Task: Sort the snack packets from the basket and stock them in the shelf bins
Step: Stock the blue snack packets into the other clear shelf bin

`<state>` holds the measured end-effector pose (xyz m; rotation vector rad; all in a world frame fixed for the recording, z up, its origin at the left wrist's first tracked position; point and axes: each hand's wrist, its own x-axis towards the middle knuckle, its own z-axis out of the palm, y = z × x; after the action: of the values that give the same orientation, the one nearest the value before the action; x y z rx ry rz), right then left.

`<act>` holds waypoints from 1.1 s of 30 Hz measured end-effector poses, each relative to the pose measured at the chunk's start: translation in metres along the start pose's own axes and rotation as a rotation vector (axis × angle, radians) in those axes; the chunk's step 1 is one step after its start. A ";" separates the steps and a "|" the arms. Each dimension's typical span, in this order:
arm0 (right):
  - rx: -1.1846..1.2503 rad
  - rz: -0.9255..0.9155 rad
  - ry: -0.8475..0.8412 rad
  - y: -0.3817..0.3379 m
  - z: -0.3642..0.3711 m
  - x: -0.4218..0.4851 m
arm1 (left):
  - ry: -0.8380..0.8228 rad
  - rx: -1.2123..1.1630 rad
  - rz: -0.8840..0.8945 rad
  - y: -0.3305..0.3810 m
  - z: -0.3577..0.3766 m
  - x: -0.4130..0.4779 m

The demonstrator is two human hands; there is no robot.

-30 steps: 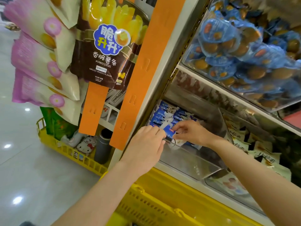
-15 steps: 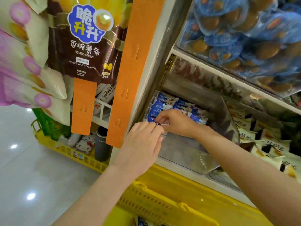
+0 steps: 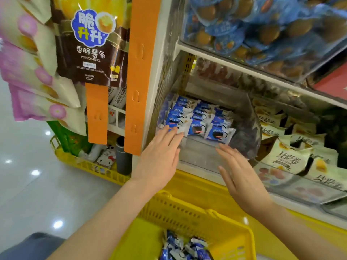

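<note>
Blue-and-white snack packets [image 3: 199,119] stand in neat rows inside a clear plastic shelf bin [image 3: 244,147] on the lower shelf. My left hand [image 3: 159,156] reaches to the bin's front left corner, its straight fingertips touching the nearest packet. My right hand [image 3: 242,177] hovers flat in front of the bin's clear front wall, fingers straight, holding nothing. Below my arms sits a yellow basket [image 3: 187,212] with more of the same blue packets [image 3: 185,248] lying at its bottom.
A neighbouring bin at right holds cream-coloured packets [image 3: 289,160]. The upper shelf carries a bin of blue egg snack packs [image 3: 262,32]. Orange hanging strips [image 3: 139,72] with potato-stick bags [image 3: 90,44] and pink bags [image 3: 32,87] hang at left. Another yellow basket [image 3: 90,166] stands on the floor.
Both hands have drawn back out of the bin and opened flat; the packet they were placing now stands in the front row. The view has tilted down, showing the basket.
</note>
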<state>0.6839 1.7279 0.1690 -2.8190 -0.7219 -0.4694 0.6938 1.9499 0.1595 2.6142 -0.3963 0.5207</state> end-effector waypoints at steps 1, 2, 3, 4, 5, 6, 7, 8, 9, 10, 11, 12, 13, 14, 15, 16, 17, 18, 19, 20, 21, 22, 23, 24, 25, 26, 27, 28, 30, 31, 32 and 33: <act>0.016 -0.003 0.067 0.002 0.003 -0.011 | 0.012 -0.025 -0.017 0.006 0.002 -0.006; 0.035 -0.001 0.112 0.003 0.007 -0.023 | 0.028 -0.058 -0.024 0.012 0.006 -0.014; 0.056 0.013 0.128 0.004 0.013 -0.036 | 0.036 -0.094 -0.020 0.019 0.012 -0.024; 0.077 0.040 0.118 0.003 0.021 -0.049 | 0.028 -0.119 -0.007 0.026 0.021 -0.034; 0.098 0.071 0.093 0.003 0.032 -0.063 | -0.008 -0.126 0.006 0.033 0.032 -0.046; 0.108 0.107 0.057 0.004 0.044 -0.076 | -0.080 -0.126 0.004 0.039 0.046 -0.057; 0.111 0.152 0.000 0.005 0.057 -0.088 | -0.173 -0.121 -0.018 0.042 0.061 -0.068; 0.117 0.207 -0.084 0.006 0.071 -0.099 | -0.275 -0.112 -0.047 0.042 0.078 -0.078; 0.128 0.268 -0.181 0.009 0.085 -0.108 | -0.373 -0.098 -0.072 0.039 0.096 -0.089; 0.137 0.332 -0.289 0.013 0.101 -0.118 | -0.470 -0.079 -0.094 0.034 0.114 -0.098; 0.138 0.390 -0.394 0.019 0.117 -0.128 | -0.569 -0.056 -0.121 0.028 0.130 -0.108; 0.129 0.438 -0.492 0.024 0.133 -0.139 | -0.670 -0.032 -0.152 0.022 0.147 -0.119; 0.119 0.478 -0.587 0.028 0.148 -0.149 | -0.769 -0.016 -0.186 0.015 0.163 -0.131; 0.118 0.517 -0.669 0.030 0.161 -0.159 | -0.862 -0.010 -0.220 0.009 0.179 -0.144; 0.137 0.558 -0.732 0.032 0.173 -0.170 | -0.946 -0.016 -0.255 0.004 0.193 -0.158; 0.180 0.601 -0.773 0.033 0.185 -0.180 | -1.020 -0.035 -0.294 -0.001 0.206 -0.171; 0.236 0.649 -0.798 0.034 0.195 -0.189 | -1.077 -0.063 -0.332 -0.004 0.217 -0.184; 0.284 0.695 -0.814 0.035 0.203 -0.196 | -1.118 -0.095 -0.371 -0.005 0.228 -0.196; 0.319 0.736 -0.831 0.037 0.210 -0.201 | -1.151 -0.127 -0.410 -0.004 0.237 -0.206; 0.348 0.786 -0.845 0.037 0.217 -0.205 | -1.190 -0.158 -0.444 -0.002 0.245 -0.214; 0.378 0.835 -0.852 0.038 0.223 -0.208 | -1.231 -0.192 -0.478 0.001 0.253 -0.221; 0.396 0.870 -0.860 0.038 0.229 -0.211 | -1.264 -0.231 -0.523 0.004 0.259 -0.226; 0.399 0.878 -0.873 0.037 0.234 -0.213 | -1.283 -0.272 -0.572 0.007 0.265 -0.230; 0.387 0.870 -0.885 0.037 0.238 -0.214 | -1.285 -0.308 -0.613 0.010 0.269 -0.232; 0.376 0.861 -0.892 0.037 0.240 -0.214 | -1.274 -0.331 -0.639 0.011 0.273 -0.234; 0.366 0.857 -0.897 0.038 0.242 -0.214 | -1.258 -0.342 -0.660 0.012 0.275 -0.234; 0.354 0.854 -0.903 0.038 0.243 -0.214 | -1.244 -0.349 -0.677 0.013 0.277 -0.235; 0.330 0.841 -0.916 0.038 0.243 -0.213 | -1.229 -0.361 -0.696 0.013 0.279 -0.235; 0.276 0.817 -0.934 0.036 0.246 -0.211 | -1.188 -0.419 -0.774 0.012 0.283 -0.236; 0.272 0.829 -0.921 0.035 0.247 -0.210 | -1.171 -0.458 -0.825 0.011 0.286 -0.236; 0.280 0.853 -0.899 0.034 0.247 -0.210 | -1.168 -0.490 -0.866 0.012 0.288 -0.237; 0.289 0.876 -0.875 0.032 0.247 -0.209 | -1.183 -0.504 -0.882 0.012 0.290 -0.238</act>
<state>0.5892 1.6743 -0.1373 -2.6037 0.3757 0.9481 0.5632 1.8468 -0.1769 2.0006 0.2900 -1.2593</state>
